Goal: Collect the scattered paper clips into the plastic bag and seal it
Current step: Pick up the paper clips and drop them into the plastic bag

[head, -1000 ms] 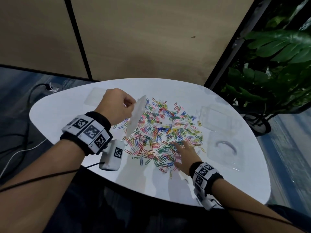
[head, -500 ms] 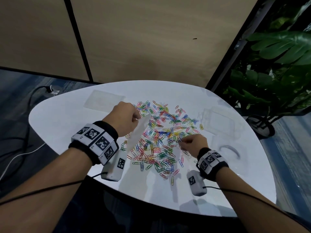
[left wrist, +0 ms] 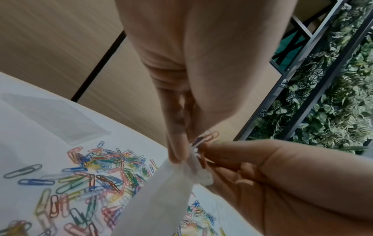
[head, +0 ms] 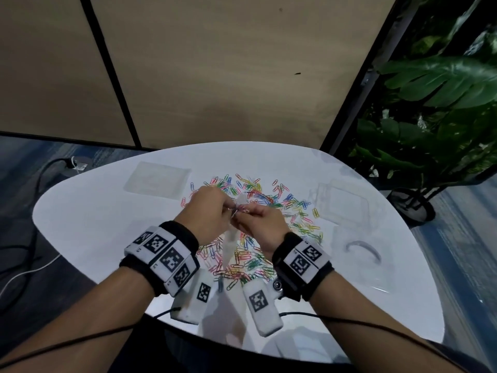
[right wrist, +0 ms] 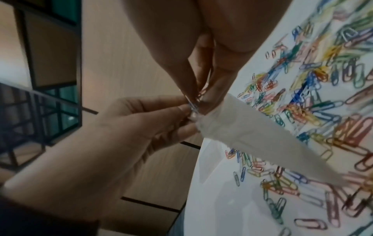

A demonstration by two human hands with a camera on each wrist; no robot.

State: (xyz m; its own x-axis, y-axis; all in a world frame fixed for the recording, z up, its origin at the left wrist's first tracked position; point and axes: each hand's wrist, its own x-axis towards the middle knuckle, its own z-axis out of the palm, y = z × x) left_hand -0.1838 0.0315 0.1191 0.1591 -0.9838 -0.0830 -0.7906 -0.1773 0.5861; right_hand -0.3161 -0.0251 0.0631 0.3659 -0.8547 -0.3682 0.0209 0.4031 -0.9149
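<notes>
Many coloured paper clips (head: 270, 200) lie scattered across the middle of the white table (head: 94, 211). Above the pile, my left hand (head: 231, 208) pinches the top edge of a small translucent plastic bag (head: 230, 244), which hangs down toward the table. My right hand (head: 243, 214) pinches a few paper clips (left wrist: 204, 138) right at the bag's top, fingertips almost against the left hand's. In the right wrist view the bag (right wrist: 262, 143) slants down from both sets of fingertips over the pile. I cannot tell whether the bag's mouth is parted.
A flat clear plastic bag (head: 157, 181) lies at the table's far left. Clear plastic containers (head: 341, 205) sit at the right, one nearer me (head: 363, 254) with a curved item in it. A potted plant (head: 430, 130) stands right of the table, wood panels behind.
My right hand left the pile with a few clips pinched and rose leftward to the bag's top. My left hand brought the bag in over the pile, toward the right hand.
</notes>
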